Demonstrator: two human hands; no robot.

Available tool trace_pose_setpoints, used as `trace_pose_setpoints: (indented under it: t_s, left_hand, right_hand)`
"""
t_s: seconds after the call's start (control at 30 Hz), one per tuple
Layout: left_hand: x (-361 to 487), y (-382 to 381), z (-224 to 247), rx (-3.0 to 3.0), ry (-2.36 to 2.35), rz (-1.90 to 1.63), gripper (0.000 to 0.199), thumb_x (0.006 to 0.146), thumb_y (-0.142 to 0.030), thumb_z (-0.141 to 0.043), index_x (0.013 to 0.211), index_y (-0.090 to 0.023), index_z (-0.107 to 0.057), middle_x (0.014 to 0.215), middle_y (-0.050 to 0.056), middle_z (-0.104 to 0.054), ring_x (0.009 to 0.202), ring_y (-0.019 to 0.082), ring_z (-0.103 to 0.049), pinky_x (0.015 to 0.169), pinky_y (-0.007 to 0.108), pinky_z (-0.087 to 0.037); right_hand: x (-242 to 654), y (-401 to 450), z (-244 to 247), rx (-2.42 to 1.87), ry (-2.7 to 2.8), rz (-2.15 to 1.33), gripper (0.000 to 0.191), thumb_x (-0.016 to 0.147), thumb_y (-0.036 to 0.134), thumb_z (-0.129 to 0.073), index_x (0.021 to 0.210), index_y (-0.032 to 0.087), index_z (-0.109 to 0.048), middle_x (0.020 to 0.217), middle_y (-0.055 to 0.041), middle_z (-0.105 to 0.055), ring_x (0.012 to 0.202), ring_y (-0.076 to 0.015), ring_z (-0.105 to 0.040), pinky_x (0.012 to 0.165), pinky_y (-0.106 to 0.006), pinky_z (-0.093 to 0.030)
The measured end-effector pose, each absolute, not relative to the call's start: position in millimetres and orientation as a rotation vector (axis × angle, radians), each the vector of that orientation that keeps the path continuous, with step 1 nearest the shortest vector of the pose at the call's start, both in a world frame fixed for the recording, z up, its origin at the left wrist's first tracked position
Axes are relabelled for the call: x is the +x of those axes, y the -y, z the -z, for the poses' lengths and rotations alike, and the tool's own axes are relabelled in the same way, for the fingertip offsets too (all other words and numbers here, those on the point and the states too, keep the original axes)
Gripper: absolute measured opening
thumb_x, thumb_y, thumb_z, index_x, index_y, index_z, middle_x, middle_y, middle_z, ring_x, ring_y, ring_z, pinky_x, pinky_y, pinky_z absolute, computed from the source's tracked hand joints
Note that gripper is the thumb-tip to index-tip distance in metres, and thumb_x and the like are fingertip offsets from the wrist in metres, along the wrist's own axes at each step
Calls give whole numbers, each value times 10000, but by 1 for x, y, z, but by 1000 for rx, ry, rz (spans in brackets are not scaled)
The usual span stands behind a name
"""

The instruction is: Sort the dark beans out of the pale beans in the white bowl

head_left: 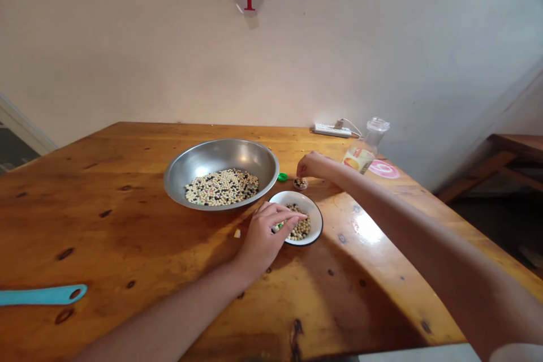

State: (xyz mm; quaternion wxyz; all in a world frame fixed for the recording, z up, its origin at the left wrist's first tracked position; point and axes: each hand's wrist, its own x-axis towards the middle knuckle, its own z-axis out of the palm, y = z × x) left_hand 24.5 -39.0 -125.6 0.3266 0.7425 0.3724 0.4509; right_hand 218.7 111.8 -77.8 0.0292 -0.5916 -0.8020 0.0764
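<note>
My left hand [267, 232] rests at the left side of a white enamel bowl [314, 226], its fingers reaching over the beans inside. Those fingers are closed together, and whatever they may pinch is too small to tell. Just above a small round container of beans [300, 184] is my right hand [311, 165], with its fingertips pressed together; anything between them is hidden. A large steel bowl [169, 172] holding pale and black beans stands to the left. Between the steel bowl and the small container lies a green cap [282, 177].
A clear labelled bottle [365, 150] stands behind my right forearm, near a pink sticker [384, 168]. At the back edge of the wooden table [127, 198] is a power strip [332, 130]. A blue handle [42, 295] lies at the left, and a small yellow-white scrap [237, 233] near the steel bowl.
</note>
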Motion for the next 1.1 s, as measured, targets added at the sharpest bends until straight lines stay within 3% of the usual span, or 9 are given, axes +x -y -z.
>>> trace_pose_setpoints:
  t_s: [0.13, 0.23, 0.37, 0.53, 0.73, 1.1]
  left_hand:
    - [24, 39, 126, 1915, -967, -1196, 191, 861, -242, -558, 938, -266, -732, 855, 2, -690, 869, 163, -558, 815, 275, -414]
    - [24, 39, 126, 1894, -963, -1192, 199, 870, -260, -545, 878, -261, -744, 820, -2, -696, 856, 164, -559, 817, 282, -404]
    - [25, 38, 125, 1937, -974, -1183, 209, 848, -269, -580, 728, -243, -750, 720, -4, -678, 805, 163, -563, 796, 285, -396]
    - [27, 36, 124, 1960, -1005, -1174, 161, 785, -231, -659, 650, -206, -743, 691, 10, -681, 803, 175, -556, 788, 290, -407]
    - [28, 37, 125, 2005, -1044, -1133, 131, 767, -235, -677, 664, -218, -756, 678, 19, -680, 804, 187, -539, 789, 316, -411]
    - [29, 37, 126, 2043, -1038, -1151, 141, 779, -194, -660, 711, -266, -760, 785, 3, -715, 839, 187, -548, 804, 329, -412]
  right_hand:
    - [223, -103, 70, -1747, 2366, -244, 123, 687, 112, -636, 706, 193, -727, 766, -24, -734, 768, -189, -672, 700, -247, -489]
    - [226, -80, 68, -1620, 2239, -319, 147, 773, 217, -601, 876, 173, -697, 873, -42, -724, 824, -161, -666, 748, -240, -497]
    - [223, -27, 78, -1189, 1668, -921, 287, 714, 375, -689, 904, 163, -660, 875, -60, -702, 777, -161, -656, 708, -274, -507]
    - [208, 25, 90, -1015, 1374, -1311, 229, 657, 334, -760, 831, 198, -700, 826, -28, -703, 770, -139, -643, 757, -284, -492]
    - [199, 29, 97, -999, 1373, -1341, 141, 679, 294, -747, 771, 191, -716, 771, -18, -703, 751, -127, -633, 716, -248, -483]
    - [193, 32, 101, -1008, 1406, -1335, 151, 666, 305, -755, 764, 195, -720, 789, -13, -709, 734, -126, -619, 689, -242, -474]
